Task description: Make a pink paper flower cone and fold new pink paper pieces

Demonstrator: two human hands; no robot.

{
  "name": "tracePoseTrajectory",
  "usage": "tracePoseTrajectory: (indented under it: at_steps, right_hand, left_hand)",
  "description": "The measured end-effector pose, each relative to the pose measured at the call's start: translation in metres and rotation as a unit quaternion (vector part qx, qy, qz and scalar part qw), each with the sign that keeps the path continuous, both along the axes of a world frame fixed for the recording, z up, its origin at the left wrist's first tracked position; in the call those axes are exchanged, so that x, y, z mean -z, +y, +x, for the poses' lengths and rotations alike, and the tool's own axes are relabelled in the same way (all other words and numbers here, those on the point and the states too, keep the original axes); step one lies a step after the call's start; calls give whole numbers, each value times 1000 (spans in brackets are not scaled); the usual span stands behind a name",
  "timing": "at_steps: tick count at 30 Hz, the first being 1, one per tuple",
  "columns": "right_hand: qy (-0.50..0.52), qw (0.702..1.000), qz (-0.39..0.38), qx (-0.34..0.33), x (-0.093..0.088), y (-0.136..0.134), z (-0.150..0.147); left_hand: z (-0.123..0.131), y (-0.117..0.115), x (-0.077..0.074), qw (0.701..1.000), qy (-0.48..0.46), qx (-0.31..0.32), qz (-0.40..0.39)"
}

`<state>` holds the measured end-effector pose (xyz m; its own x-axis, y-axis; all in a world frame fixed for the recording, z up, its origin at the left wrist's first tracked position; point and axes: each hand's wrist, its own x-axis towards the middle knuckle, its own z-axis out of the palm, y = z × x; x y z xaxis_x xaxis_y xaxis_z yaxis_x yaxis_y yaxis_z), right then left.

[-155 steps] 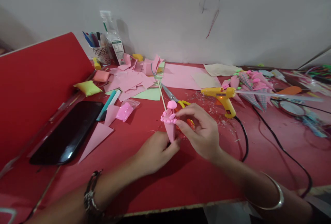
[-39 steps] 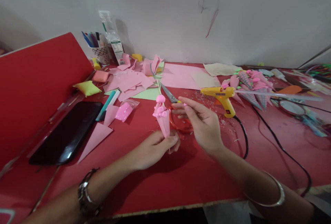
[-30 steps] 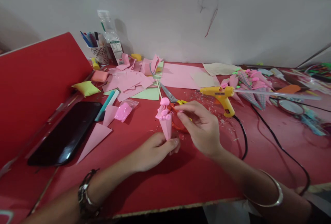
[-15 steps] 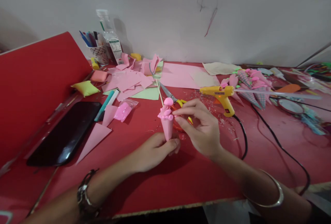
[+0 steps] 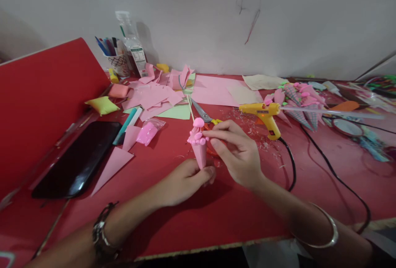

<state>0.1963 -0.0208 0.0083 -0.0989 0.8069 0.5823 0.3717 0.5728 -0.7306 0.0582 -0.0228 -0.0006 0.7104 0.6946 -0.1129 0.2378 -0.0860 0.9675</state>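
My left hand (image 5: 188, 179) is closed round the pointed lower end of a pink paper cone (image 5: 199, 155), which stands nearly upright. Bright pink clay pieces (image 5: 198, 135) ring the cone's rim, and a larger rounded one sits on top. My right hand (image 5: 239, 152) is at the right side of the rim. Its index fingertip touches the clay, with the thumb a little apart from it and nothing plainly held. Behind the cone lie scissors (image 5: 201, 110) with red and yellow handles, partly hidden by my right hand.
A yellow glue gun (image 5: 269, 117) with a black cord lies right of my hands. Finished cones (image 5: 305, 107) are piled beyond it. Left are a phone (image 5: 80, 156), pink paper triangles (image 5: 113, 167), markers (image 5: 125, 125) and bagged pink clay (image 5: 147, 133). A bottle (image 5: 136, 51) stands behind.
The cone's top has tilted slightly left. My right hand has shifted a little left, and its index fingertip now rests over the clay at the rim.
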Motion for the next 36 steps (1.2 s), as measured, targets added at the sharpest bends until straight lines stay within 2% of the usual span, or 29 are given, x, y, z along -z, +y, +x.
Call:
tracePoseTrajectory:
  at_steps: [26, 31, 34, 36]
  right_hand:
    - [48, 998, -32, -34, 2, 3, -2]
    - [106, 992, -69, -22, 3, 3, -3]
    - [63, 995, -64, -35, 4, 2, -4]
    - [43, 997, -58, -43, 4, 1, -4]
  left_hand:
    - [-1, 1, -1, 1000, 8, 18, 5]
    - [-1, 4, -3, 999, -27, -35, -27]
    - [-1, 5, -4, 995, -51, -85, -17]
    - [-1, 5, -4, 994, -58, -92, -14]
